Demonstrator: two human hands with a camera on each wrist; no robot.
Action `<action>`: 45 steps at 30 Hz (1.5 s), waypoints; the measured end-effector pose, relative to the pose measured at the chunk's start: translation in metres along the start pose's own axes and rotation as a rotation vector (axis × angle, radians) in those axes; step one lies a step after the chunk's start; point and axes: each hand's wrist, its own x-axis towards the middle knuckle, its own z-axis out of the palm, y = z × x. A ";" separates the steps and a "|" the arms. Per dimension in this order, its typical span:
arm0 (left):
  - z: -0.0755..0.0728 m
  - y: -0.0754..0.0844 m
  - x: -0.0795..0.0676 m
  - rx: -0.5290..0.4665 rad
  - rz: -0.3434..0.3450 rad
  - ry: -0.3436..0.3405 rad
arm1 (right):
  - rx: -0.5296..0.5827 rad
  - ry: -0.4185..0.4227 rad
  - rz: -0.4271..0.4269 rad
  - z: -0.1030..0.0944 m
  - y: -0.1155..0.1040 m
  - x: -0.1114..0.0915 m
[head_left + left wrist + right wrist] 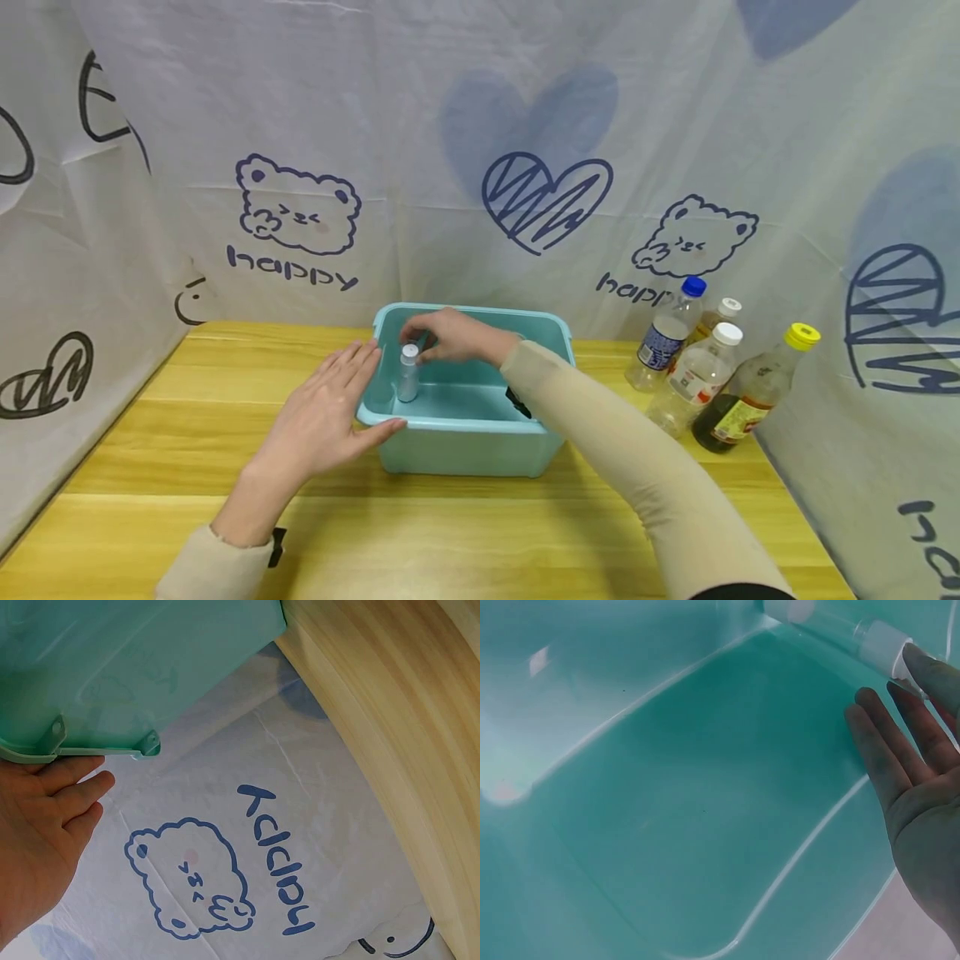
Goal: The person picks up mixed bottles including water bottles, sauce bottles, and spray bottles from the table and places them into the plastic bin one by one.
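A small clear bottle [408, 382] with a white cap stands inside a light teal plastic basin [472, 450], near its left wall. My right hand [453, 333] reaches over the basin from the right, with thumb and fingers at the bottle's top. In the right wrist view, the thumb of the right hand [922, 802] lies against the white cap of the bottle [881, 646], while several other fingers extend beside it. My left hand [322, 408] rests at the basin's near left corner, fingers straight along the left rim and thumb on the front rim.
On the right of the wooden table [480, 533] stand a blue-capped bottle [662, 346], a white-capped clear bottle [693, 387], a yellow-capped bottle [738, 412] of dark liquid, and another white-capped bottle [726, 308] behind. A printed white curtain [420, 208] hangs behind the table.
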 end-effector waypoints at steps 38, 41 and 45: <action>0.003 0.001 0.000 0.017 0.016 0.032 | -0.025 0.009 0.084 -0.008 -0.006 0.000; 0.004 0.000 -0.001 0.013 0.014 0.030 | -0.015 0.019 0.083 -0.011 -0.008 0.000; 0.004 -0.001 -0.002 0.013 0.017 0.032 | -0.002 0.034 0.085 -0.016 -0.012 -0.001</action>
